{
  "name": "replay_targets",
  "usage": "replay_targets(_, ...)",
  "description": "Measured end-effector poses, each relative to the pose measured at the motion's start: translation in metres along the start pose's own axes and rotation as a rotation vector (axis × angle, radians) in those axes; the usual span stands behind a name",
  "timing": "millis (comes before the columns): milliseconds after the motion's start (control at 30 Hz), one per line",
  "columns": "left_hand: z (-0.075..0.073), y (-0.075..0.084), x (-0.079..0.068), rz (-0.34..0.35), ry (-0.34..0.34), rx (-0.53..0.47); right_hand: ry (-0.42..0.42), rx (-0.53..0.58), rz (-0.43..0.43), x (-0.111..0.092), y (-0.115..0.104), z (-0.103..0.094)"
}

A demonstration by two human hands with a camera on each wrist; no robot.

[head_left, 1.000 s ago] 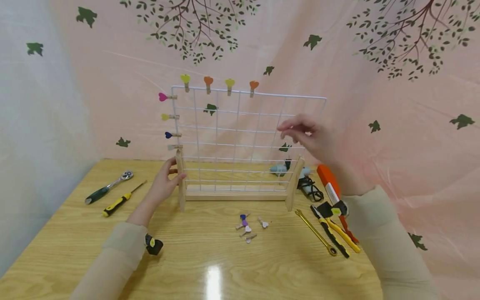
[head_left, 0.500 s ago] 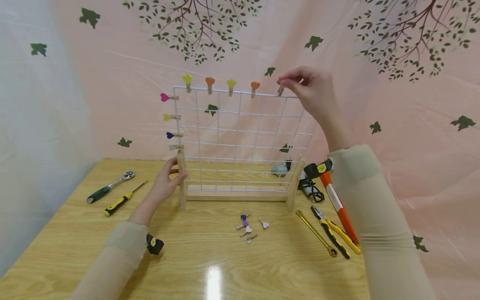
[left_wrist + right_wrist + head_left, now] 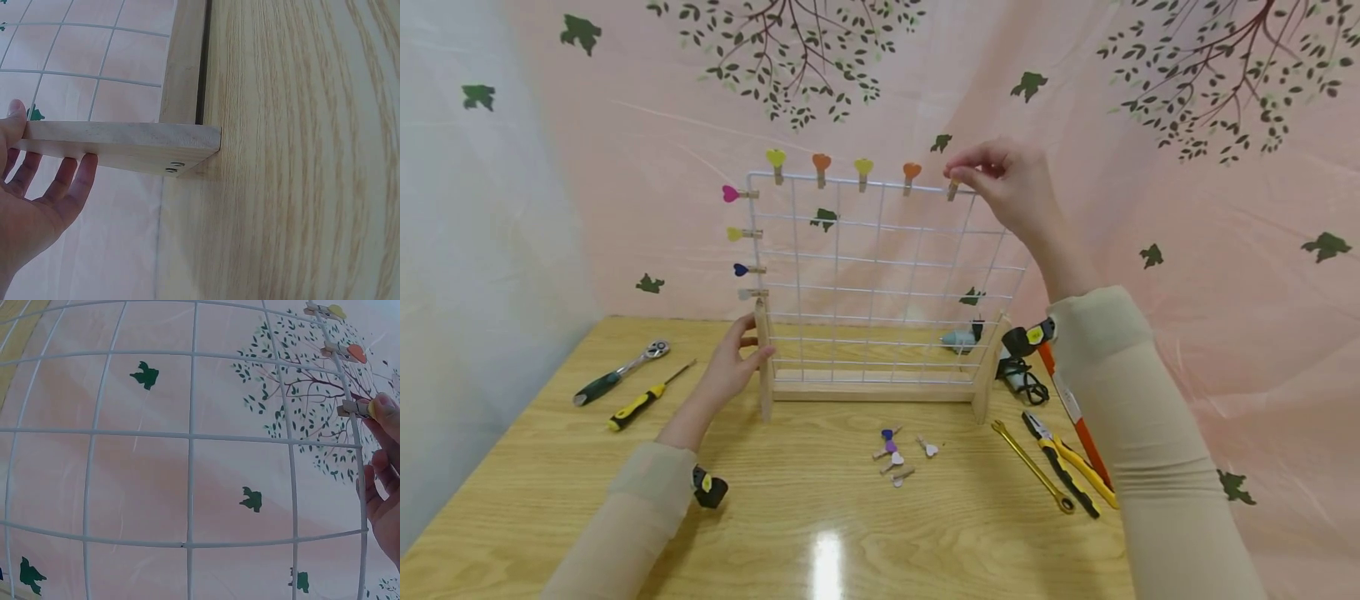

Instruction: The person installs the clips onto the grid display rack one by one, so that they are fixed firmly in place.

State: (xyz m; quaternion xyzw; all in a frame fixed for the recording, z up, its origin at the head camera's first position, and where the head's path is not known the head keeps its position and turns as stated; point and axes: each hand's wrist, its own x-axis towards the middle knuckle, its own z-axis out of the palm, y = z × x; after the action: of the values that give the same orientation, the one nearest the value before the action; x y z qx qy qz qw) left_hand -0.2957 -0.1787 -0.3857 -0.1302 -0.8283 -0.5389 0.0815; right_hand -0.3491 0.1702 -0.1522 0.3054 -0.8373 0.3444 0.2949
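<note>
A white wire grid [image 3: 880, 250] stands upright in a wooden base [image 3: 872, 390]. My left hand [image 3: 730, 357] grips the base's left wooden post [image 3: 763, 367]; in the left wrist view the thumb and fingers lie on opposite faces of the post [image 3: 125, 132]. At the top wire, my right hand [image 3: 1011, 183] pinches a small clothespin [image 3: 952, 192], whose jaws sit over the wire. Its heart is mostly hidden by the fingers; the right wrist view shows a yellowish bit of it beside the clothespin [image 3: 356, 409]. Several heart clothespins, such as an orange one [image 3: 912, 173], line the top and left wires.
Several loose heart clothespins [image 3: 891, 450] lie on the table [image 3: 760, 517]. A ratchet [image 3: 621, 375] and a screwdriver [image 3: 647, 400] lie at left. A wrench [image 3: 1032, 465], pliers [image 3: 1060, 467], an orange-handled tool [image 3: 1090, 442] and a corded pale-blue tool [image 3: 958, 339] are at right.
My right hand has risen from in front of the grid to the top wire, then shifted slightly left with the clothespin. The left hand keeps its hold on the post.
</note>
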Motion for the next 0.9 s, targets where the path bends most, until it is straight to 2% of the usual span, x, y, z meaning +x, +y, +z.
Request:
replay_targets(133, -0.001, 0.001, 0.000, -0.002, 0.004, 0.004, -0.005, 0.111, 0.011, -0.004, -0.005, -0.004)
replay_targets(267, 0.000, -0.001, 0.001, -0.016, -0.005, 0.003, 0.038, 0.241, 0.006, -0.016, -0.019, -0.010)
replay_targets(367, 0.000, -0.014, 0.005, -0.017, -0.009, 0.007, 0.061, 0.247, -0.065, -0.031, -0.027, -0.013)
replay_targets(433, 0.001, -0.023, 0.009, -0.011, -0.004, 0.007, 0.048, 0.242, -0.129, -0.044, -0.029, -0.011)
replay_targets(533, 0.003, -0.032, 0.012, 0.004, 0.004, 0.009, -0.031, 0.166, -0.160, -0.067, -0.028, -0.004)
replay_targets(633, 0.003, -0.031, 0.013, 0.004, 0.007, 0.003, -0.146, 0.127, -0.131, -0.091, -0.018, 0.011)
replay_targets(800, 0.002, -0.031, 0.013, 0.001, 0.014, 0.007, -0.314, 0.150, -0.127, -0.138, 0.030, 0.054)
replay_targets(900, 0.002, -0.033, 0.013, 0.000, 0.017, 0.006, -0.400, 0.147, -0.158, -0.168, 0.056, 0.079)
